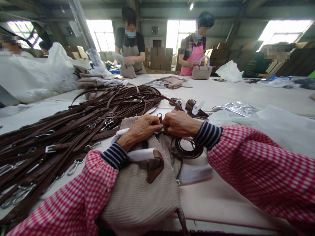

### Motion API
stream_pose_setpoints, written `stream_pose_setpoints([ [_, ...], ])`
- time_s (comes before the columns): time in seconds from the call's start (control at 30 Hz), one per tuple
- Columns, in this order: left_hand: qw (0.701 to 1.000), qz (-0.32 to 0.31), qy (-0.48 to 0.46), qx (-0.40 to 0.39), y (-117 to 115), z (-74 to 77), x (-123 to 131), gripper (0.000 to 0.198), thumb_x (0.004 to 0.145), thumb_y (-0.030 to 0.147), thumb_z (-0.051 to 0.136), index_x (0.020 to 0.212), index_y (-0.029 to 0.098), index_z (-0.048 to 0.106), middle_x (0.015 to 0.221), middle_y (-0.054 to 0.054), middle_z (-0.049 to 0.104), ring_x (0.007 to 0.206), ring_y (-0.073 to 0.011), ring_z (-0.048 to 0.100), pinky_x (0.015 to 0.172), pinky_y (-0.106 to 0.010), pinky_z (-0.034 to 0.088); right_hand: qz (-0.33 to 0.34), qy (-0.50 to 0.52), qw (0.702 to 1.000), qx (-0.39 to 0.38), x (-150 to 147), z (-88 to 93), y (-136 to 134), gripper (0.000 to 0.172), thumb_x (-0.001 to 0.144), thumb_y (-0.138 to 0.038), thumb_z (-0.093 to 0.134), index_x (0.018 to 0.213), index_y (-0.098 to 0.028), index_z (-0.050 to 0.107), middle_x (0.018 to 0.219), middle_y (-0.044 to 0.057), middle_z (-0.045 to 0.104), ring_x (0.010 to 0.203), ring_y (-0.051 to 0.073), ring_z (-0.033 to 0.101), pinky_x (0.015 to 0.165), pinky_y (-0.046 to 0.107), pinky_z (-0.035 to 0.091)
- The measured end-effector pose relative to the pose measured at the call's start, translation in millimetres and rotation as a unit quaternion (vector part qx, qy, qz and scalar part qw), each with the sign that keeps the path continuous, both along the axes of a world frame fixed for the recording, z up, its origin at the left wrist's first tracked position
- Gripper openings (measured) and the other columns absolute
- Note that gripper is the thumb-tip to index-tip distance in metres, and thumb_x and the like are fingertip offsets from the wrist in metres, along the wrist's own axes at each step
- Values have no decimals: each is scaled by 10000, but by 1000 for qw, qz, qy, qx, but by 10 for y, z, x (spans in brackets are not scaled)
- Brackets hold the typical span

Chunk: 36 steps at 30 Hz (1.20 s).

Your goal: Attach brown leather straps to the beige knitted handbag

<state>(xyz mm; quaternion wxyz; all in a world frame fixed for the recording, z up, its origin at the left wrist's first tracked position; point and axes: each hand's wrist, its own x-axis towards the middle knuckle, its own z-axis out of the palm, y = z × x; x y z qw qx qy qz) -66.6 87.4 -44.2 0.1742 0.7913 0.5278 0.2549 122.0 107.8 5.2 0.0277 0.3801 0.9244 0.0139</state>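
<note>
Basically, left hand [145,126] and right hand [180,123] have fingers pinched at the far zip [168,157] end of a ribbed beige handbag [140,196] on the tabletop [236,91], probably hardware-fiddling that calls for steady grip.

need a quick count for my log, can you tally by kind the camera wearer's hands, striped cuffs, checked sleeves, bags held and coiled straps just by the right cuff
Hands: 2 (left hand, right hand)
Striped cuffs: 2
Checked sleeves: 2
Corduroy bag held: 1
Coiled strap by the right cuff: 1
Total: 8
</note>
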Motion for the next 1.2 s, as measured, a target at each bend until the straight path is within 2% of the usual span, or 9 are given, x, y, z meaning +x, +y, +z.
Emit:
stream_pose_setpoints([
  [0.1,999,-23,16,-18,-10,-11,-19,201,721,176,642,872,206,771,940,-26,725,979,-232,622,845,-330,429,-4,1,1000,-6,26,-49,7,249,903,-222,597,1019,-142,802,990,147,779,881,251,709,670,300,375],
  [0.17,999,-21,45,-13,-17,-26,-8,239,700,124,620,869,209,767,930,-31,717,993,-243,618,839,-334,433,0,10,1000,-4,47,-82,8,254,896,-210,596,1036,-148,798,1001,145,782,896,260,717,672,303,378],
  [0.37,989,36,131,55,-70,-70,75,225,854,186,619,998,222,788,992,-86,635,961,-263,608,824,-362,441,-15,8,1000,25,51,-135,-45,283,915,-205,599,1105,-102,782,1046,209,775,957,308,736,675,313,394],
  [0.6,978,44,185,80,-188,9,120,218,986,224,564,923,215,772,911,-101,659,1072,-297,561,860,-373,444,21,37,997,62,120,-176,-95,253,970,-184,560,1111,-162,769,1035,167,778,985,293,734,702,310,391],
  [0.77,987,45,140,61,-191,20,71,178,980,257,598,951,213,767,1007,-95,651,1091,-281,562,927,-382,453,14,22,994,105,329,-107,-100,240,978,-127,519,1054,-146,745,1014,153,762,933,265,704,664,305,343],
  [0.9,995,30,95,30,-167,32,42,173,980,277,578,939,193,723,1056,-90,614,1044,-260,574,975,-402,450,-2,9,997,73,582,-64,-28,188,987,-136,535,965,-138,721,1003,148,743,1001,262,648,722,296,360],
  [1.03,998,20,43,35,-164,35,28,170,979,303,549,929,188,663,1015,-76,611,1014,-255,570,952,-405,443,10,114,993,-14,647,-83,44,100,962,-123,556,995,-121,650,953,90,696,843,179,589,718,270,347],
  [1.13,998,11,-42,44,-173,34,1,170,964,332,559,925,194,650,988,-51,639,992,-233,577,923,-373,440,35,208,976,-60,509,-87,53,62,930,-102,561,948,-127,615,849,30,631,739,141,525,684,252,324],
  [1.2,995,7,-97,37,-176,37,-18,179,947,347,569,905,196,656,969,-35,654,949,-212,581,883,-346,444,60,234,969,-57,397,-66,53,73,941,-109,552,940,-132,621,812,11,607,719,134,504,678,249,308],
])
